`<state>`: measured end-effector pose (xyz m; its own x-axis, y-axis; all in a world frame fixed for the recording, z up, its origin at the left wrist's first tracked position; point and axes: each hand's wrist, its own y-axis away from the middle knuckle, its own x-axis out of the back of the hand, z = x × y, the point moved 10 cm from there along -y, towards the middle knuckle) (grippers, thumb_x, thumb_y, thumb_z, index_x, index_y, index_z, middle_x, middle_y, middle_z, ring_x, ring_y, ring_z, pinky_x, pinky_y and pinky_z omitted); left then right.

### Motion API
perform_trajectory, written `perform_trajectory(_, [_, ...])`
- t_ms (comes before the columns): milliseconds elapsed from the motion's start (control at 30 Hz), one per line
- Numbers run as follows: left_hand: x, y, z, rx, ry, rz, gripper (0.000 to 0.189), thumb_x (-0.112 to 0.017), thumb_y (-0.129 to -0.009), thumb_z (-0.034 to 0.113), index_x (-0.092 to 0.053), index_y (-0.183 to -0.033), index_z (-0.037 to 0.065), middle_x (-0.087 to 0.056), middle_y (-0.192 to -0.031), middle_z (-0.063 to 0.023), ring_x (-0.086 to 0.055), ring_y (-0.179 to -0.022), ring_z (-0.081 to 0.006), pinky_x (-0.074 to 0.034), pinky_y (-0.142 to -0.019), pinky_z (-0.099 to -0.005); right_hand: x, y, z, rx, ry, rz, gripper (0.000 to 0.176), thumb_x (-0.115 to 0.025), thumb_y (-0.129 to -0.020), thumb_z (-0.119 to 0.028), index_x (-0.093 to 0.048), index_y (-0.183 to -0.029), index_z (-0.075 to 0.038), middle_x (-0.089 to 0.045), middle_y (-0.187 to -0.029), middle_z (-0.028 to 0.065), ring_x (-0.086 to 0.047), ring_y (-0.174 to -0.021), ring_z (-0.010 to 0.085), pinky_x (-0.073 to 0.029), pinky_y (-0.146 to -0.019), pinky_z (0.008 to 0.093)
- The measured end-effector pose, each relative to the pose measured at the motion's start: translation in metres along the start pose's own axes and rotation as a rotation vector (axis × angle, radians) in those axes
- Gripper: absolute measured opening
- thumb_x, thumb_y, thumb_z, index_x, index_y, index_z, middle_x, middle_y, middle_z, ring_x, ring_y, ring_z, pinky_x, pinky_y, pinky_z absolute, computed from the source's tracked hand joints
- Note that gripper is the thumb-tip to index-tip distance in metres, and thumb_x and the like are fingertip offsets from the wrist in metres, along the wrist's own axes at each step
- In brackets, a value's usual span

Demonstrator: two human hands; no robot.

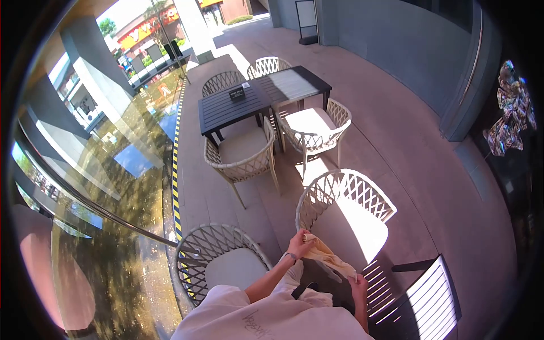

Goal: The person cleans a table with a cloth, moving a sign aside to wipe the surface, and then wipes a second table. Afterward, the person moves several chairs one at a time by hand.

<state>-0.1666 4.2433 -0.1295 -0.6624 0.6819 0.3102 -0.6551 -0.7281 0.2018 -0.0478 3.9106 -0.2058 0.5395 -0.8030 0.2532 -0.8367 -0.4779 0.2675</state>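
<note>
Two ends of the pale yellow cloth (pixel 330 258) are gripped, one in your left hand (pixel 299 245), the other in your right hand (pixel 358 285), the cloth stretched between them near the woven chair (pixel 316 191). Its curved frame holds a pale cushion (pixel 354 229). Beyond, a small black sign (pixel 236 94) stands on the dark slatted table (pixel 226 117).

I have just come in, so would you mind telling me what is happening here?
A person holds a pale cloth between the left hand and the right hand, just in front of a woven chair. Further off, more chairs stand around dark tables, with a small sign on top.
</note>
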Motion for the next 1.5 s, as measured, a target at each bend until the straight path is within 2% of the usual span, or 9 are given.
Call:
perform_trajectory(267, [0.06,-0.108,-0.036,0.041,-0.449,-0.093,0.043,-0.067,-0.083,0.047,-0.066,-0.104,0.009,-0.071,-0.09,-0.0144,-0.07,-0.085,-0.0292,-0.055,-0.077,-0.0386,-0.047,-0.083,-0.1,0.307,0.125,0.2,0.02,-0.064,-0.088,-0.013,-0.066,-0.101,0.002,-0.06,-0.086,0.0067,-0.056,-0.074,0.0136,-0.047,-0.068,0.029])
perform_trajectory(433, [0.095,-0.18,-0.081,0.306,-0.113,-0.185,0.043,-0.068,-0.084,0.045,-0.065,-0.102,0.006,-0.071,-0.088,-0.0137,-0.071,-0.081,-0.0248,-0.055,-0.075,-0.0376,-0.112,-0.14,-0.125,0.235,0.177,0.224,0.031,-0.064,-0.087,-0.01,-0.065,-0.115,0.003,-0.061,-0.084,0.0075,-0.055,-0.072,0.0131,-0.045,-0.063,0.0277])
perform_trajectory(633, [0.156,-0.309,-0.182,0.336,0.163,0.1,0.031,-0.072,-0.084,0.034,-0.066,-0.099,0.009,-0.07,-0.091,-0.0085,-0.067,-0.074,-0.0179,-0.056,-0.055,-0.0334,-0.224,-0.235,-0.21,-0.003,-0.094,0.157,0.029,-0.067,-0.089,-0.016,-0.068,-0.111,0.002,-0.062,-0.078,-0.0003,-0.052,-0.065,0.0062,-0.042,-0.06,0.0233])
perform_trajectory(700, [0.185,-0.305,-0.16,0.661,0.41,0.035,0.028,-0.074,-0.084,0.034,-0.066,-0.098,0.012,-0.07,-0.092,-0.0081,-0.067,-0.074,-0.0153,-0.052,-0.049,-0.0324,-0.267,-0.277,-0.232,0.073,-0.157,0.075,0.03,-0.068,-0.089,-0.017,-0.068,-0.11,0.003,-0.063,-0.078,0.0002,-0.053,-0.067,0.0061,-0.042,-0.061,0.0226])
perform_trajectory(967, [0.306,-0.34,-0.187,0.599,-0.213,-0.296,0.029,-0.067,-0.086,0.042,-0.075,-0.101,0.019,-0.071,-0.07,-0.0012,-0.064,-0.056,-0.0127,-0.048,-0.045,-0.0306,-0.434,-0.345,-0.363,0.228,0.122,-0.269,0.03,-0.071,-0.088,-0.026,-0.07,-0.098,0.002,-0.068,-0.076,0.004,-0.053,-0.067,0.0072,-0.045,-0.06,0.028])
perform_trajectory(1200, [0.459,-0.262,-0.239,0.808,-0.452,-0.13,0.044,-0.063,-0.085,0.049,-0.074,-0.103,0.011,-0.071,-0.073,-0.0057,-0.065,-0.056,-0.0128,-0.049,-0.047,-0.0307,-0.628,-0.336,-0.378,0.145,0.201,-0.748,0.035,-0.071,-0.086,-0.034,-0.071,-0.09,0.001,-0.061,-0.067,-0.0005,-0.051,-0.063,0.0067,-0.044,-0.059,0.0278])
perform_trajectory(1300, [0.521,-0.22,-0.249,0.907,-0.103,0.123,0.049,-0.063,-0.087,0.052,-0.072,-0.105,0.007,-0.067,-0.067,-0.0055,-0.061,-0.053,-0.0119,-0.045,-0.042,-0.0298,-0.702,-0.321,-0.406,0.249,0.375,-0.894,0.041,-0.071,-0.085,-0.038,-0.07,-0.087,0.003,-0.062,-0.066,0.0035,-0.053,-0.064,0.0091,-0.046,-0.061,0.0318])
perform_trajectory(1433, [0.561,-0.247,-0.195,0.501,0.802,0.229,0.05,-0.061,-0.091,0.055,-0.071,-0.1,0.007,-0.059,-0.065,0.0012,-0.049,-0.045,-0.0079,-0.035,-0.037,-0.026,-0.775,-0.352,-0.382,0.096,0.172,-0.892,0.033,-0.069,-0.088,-0.031,-0.071,-0.088,0.002,-0.067,-0.072,0.0027,-0.058,-0.067,0.0078,-0.048,-0.062,0.0301])
perform_trajectory(1500, [0.582,-0.273,-0.17,0.526,0.643,0.165,0.045,-0.062,-0.091,0.051,-0.071,-0.098,0.008,-0.06,-0.066,0.0016,-0.048,-0.048,-0.0061,-0.034,-0.04,-0.0246,-0.798,-0.377,-0.39,0.071,0.098,-0.793,0.031,-0.068,-0.089,-0.028,-0.071,-0.091,0.002,-0.068,-0.075,0.0026,-0.061,-0.069,0.0082,-0.048,-0.062,0.0289])
